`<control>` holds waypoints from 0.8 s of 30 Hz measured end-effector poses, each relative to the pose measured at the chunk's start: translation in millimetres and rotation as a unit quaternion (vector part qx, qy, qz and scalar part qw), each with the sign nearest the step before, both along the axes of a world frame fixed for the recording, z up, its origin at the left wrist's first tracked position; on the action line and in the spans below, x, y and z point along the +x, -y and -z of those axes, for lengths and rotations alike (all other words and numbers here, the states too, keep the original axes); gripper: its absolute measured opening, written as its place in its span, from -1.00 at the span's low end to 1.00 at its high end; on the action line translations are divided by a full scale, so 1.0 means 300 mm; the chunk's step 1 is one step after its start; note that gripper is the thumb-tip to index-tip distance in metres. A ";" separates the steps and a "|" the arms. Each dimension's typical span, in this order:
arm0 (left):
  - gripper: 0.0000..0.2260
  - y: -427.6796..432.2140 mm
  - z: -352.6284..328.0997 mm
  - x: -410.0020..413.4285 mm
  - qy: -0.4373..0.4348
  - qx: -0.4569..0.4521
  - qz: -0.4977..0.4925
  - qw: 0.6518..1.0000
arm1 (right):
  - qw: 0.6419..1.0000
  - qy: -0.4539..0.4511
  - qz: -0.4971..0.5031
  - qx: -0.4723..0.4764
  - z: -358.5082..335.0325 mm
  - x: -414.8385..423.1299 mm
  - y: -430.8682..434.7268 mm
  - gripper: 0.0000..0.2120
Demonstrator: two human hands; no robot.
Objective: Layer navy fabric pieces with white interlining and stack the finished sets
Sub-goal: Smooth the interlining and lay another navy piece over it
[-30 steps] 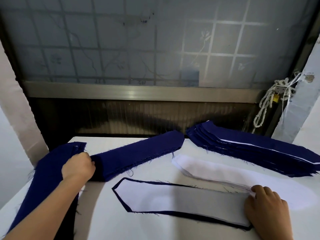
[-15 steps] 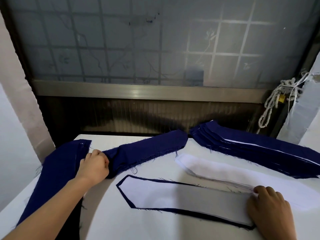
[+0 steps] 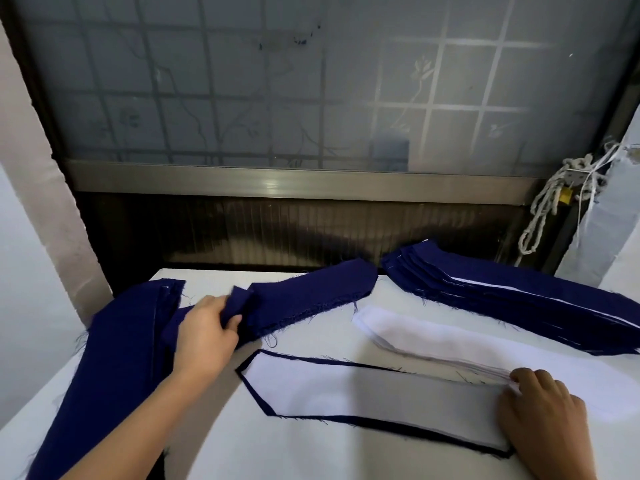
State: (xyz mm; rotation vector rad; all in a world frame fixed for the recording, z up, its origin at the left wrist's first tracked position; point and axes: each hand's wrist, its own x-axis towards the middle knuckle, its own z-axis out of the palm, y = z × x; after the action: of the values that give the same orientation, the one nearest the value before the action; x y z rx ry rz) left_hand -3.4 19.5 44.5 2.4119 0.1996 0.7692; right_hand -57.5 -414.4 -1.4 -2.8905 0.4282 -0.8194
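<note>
Left hand [image 3: 204,337] pinched a navy piece [image 3: 304,292]; right hand [image 3: 543,420] lay flat, pinning the interlined set [image 3: 363,393]. Next, I'd judge: cover it squarely.

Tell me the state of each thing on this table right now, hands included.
left hand: grips one end of a navy piece.
navy piece: gripped end lifted and bunched, the rest lying flat.
navy pile: stacked at the left.
layered set: flat, white interlining on navy.
right hand: rests on the set's right end; grip unclear.
interlining stack: flat, behind the set.
finished stack: piled at far right.
</note>
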 end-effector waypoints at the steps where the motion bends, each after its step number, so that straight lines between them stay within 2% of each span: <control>1: -0.89 0.033 -0.006 -0.016 0.014 0.024 0.027 0.999 | 1.000 0.006 0.000 -0.008 -0.002 -0.002 0.000 -0.75; 2: -0.91 0.065 -0.006 -0.030 0.023 0.047 0.058 0.997 | 1.000 0.010 -0.006 -0.017 -0.007 -0.003 -0.002 -0.74; 5: -0.74 0.165 -0.004 -0.080 0.026 0.104 0.161 0.981 | 0.998 0.017 -0.050 -0.043 -0.024 -0.012 -0.028 -0.66; 8: -0.68 0.262 -0.016 -0.129 0.073 0.194 0.277 0.938 | 0.990 -0.013 -0.140 -0.019 -0.042 -0.025 -0.136 -0.51; 12: -0.59 0.373 -0.014 -0.183 0.120 0.296 0.392 0.863 | 0.940 -0.032 -0.340 0.017 -0.078 -0.013 -0.324 -0.24; 14: -0.64 0.404 -0.007 -0.210 0.163 0.317 0.394 0.847 | 0.907 -0.013 -0.416 0.063 -0.104 0.005 -0.387 -0.36; 16: -0.63 0.392 -0.009 -0.223 0.202 0.299 0.376 0.853 | 0.894 0.020 -0.439 0.091 -0.123 0.021 -0.418 -0.58; 18: -0.62 0.342 -0.022 -0.220 0.241 0.258 0.344 0.870 | 0.904 0.052 -0.417 0.085 -0.122 0.039 -0.423 -0.63; 20: -0.70 0.278 -0.032 -0.210 0.268 0.206 0.300 0.892 | 0.917 0.090 -0.383 0.064 -0.112 0.053 -0.393 -0.69; 24: -0.75 0.169 -0.023 -0.177 0.245 0.076 0.199 0.946 | 0.942 0.115 -0.317 -0.014 -0.096 0.067 -0.268 -0.73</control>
State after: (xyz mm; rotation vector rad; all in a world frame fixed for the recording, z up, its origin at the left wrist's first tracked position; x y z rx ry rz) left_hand -56.5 -31.2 51.4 2.2035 -0.5463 1.1810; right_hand -37.5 -334.1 27.4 -2.6314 -0.5159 -1.0063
